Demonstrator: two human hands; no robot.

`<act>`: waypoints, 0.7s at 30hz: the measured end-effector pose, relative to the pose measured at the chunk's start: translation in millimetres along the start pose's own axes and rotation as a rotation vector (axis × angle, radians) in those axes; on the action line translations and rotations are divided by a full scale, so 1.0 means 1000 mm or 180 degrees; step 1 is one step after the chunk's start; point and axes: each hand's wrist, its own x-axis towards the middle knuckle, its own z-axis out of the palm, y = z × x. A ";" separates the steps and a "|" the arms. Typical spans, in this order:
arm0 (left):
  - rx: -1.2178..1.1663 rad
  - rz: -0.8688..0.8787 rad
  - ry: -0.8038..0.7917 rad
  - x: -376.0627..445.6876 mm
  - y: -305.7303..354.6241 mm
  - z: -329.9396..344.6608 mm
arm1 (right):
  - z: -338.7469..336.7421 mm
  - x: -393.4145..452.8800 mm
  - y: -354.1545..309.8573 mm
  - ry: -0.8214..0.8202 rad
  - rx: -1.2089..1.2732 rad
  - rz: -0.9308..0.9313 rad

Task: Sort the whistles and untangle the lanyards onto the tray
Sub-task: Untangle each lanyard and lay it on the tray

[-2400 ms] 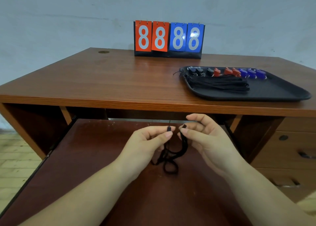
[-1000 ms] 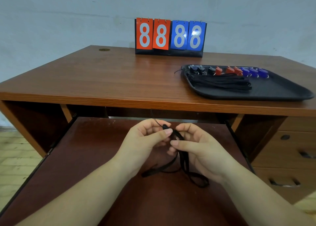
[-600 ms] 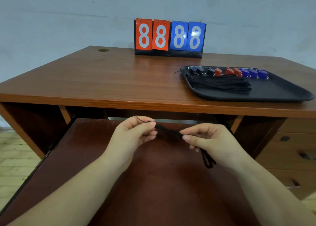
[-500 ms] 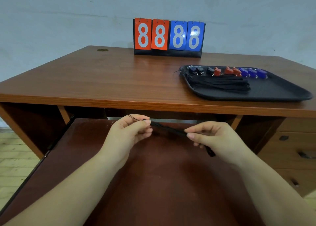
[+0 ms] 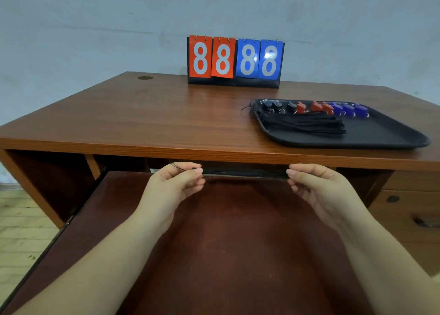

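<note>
A black lanyard (image 5: pixel 245 173) is stretched straight and level between my two hands, just below the desk's front edge. My left hand (image 5: pixel 175 186) pinches its left end, where a thin loop sticks out. My right hand (image 5: pixel 319 188) pinches its right end. On the desk at the right lies a black tray (image 5: pixel 385 136). Along the tray's far side stand black whistles (image 5: pixel 276 106), red whistles (image 5: pixel 314 106) and blue whistles (image 5: pixel 348 109) in a row. A bundle of straight black lanyards (image 5: pixel 307 125) lies in front of them on the tray.
A flip scoreboard (image 5: pixel 234 63) showing 8888 stands at the back of the wooden desk (image 5: pixel 142 119). A pulled-out dark shelf (image 5: pixel 226 243) lies under my hands. Drawers (image 5: pixel 409 209) sit at the right below the desktop.
The lanyard hung in a tangled loop between my close-set hands. My hands have moved apart and upward, and the lanyard now runs taut and straight between them.
</note>
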 end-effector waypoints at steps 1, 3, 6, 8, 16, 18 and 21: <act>-0.0030 -0.0022 0.0003 -0.001 0.000 0.001 | 0.000 0.000 0.000 0.0053 -0.0022 -0.0027; -0.0107 -0.0057 0.0008 -0.002 0.003 0.003 | 0.000 0.000 -0.002 0.0133 -0.0087 -0.0109; -0.0131 -0.0068 -0.0007 -0.002 0.009 0.008 | -0.001 -0.001 -0.013 0.0163 -0.0090 -0.0224; -0.0015 -0.0070 -0.0034 0.002 0.017 0.014 | -0.004 -0.001 -0.027 0.0177 0.0104 -0.0227; 0.0806 0.0369 -0.0547 0.040 0.052 0.070 | -0.034 0.028 -0.092 0.0452 -0.0437 -0.0531; 0.1172 0.0484 -0.0567 0.050 0.052 0.085 | -0.046 0.038 -0.100 0.0531 -0.1286 -0.0746; 0.1601 0.0491 -0.0602 0.066 0.048 0.105 | -0.064 0.057 -0.106 0.0585 -0.2639 -0.0841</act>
